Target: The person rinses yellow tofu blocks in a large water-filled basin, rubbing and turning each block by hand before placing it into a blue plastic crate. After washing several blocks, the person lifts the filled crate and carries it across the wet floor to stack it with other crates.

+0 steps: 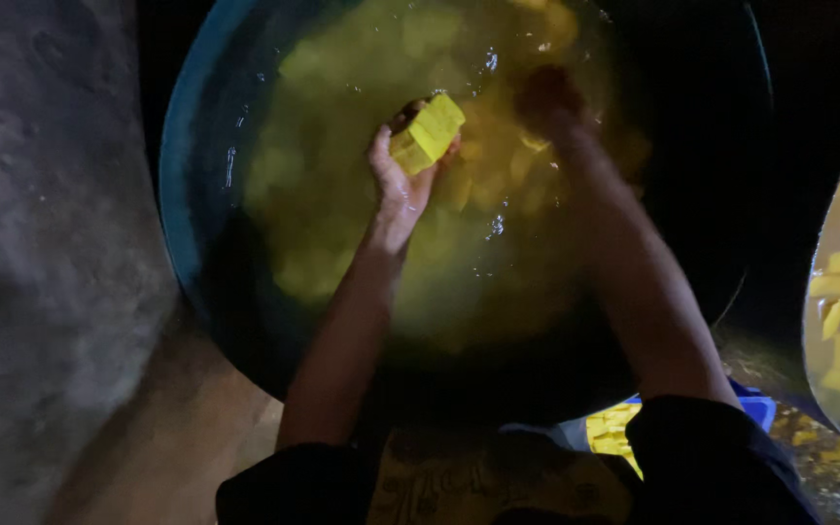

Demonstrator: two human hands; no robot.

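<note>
head view showed me my left hand [402, 185] closed around a couple of yellow blocks [427, 131], lifted just above the yellow water in the big dark tub [182, 175]. my right hand [546, 102] was sunk in the water just right of it, blurred, so i could not tell whether it gripped anything. more blocks lay submerged below both hands. i judged a gentle, even grip best, since the wet blocks looked soft enough to crumble.
</note>
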